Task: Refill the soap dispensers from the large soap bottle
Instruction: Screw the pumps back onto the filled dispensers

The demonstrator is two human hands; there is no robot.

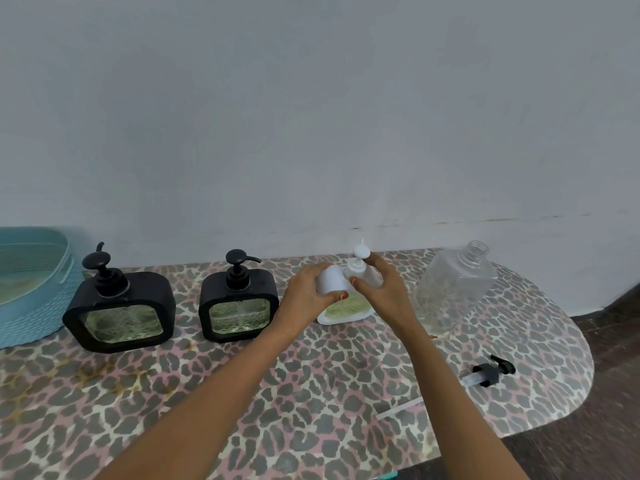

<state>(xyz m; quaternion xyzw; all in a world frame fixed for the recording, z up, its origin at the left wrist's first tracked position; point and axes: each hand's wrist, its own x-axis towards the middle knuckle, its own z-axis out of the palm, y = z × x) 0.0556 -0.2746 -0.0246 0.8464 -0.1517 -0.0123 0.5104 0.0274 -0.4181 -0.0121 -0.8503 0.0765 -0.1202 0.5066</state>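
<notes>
A white soap dispenser (pixel 346 308) with greenish soap in its window stands at the table's middle back. My left hand (pixel 310 294) grips its upper left corner. My right hand (pixel 379 282) curls its fingers around the dispenser's white pump (pixel 359 259) at the neck. To the right stands the large clear soap bottle (pixel 453 292), open-necked and nearly empty. Its black pump (pixel 490 372) lies on the table near the right edge. Two black dispensers (pixel 119 310) (pixel 239 304) with pumps on and green soap inside stand to the left.
A teal woven basket (pixel 31 282) sits at the far left. The leopard-print table (pixel 242 393) ends in a rounded right edge with dark floor beyond. A grey wall runs close behind the dispensers.
</notes>
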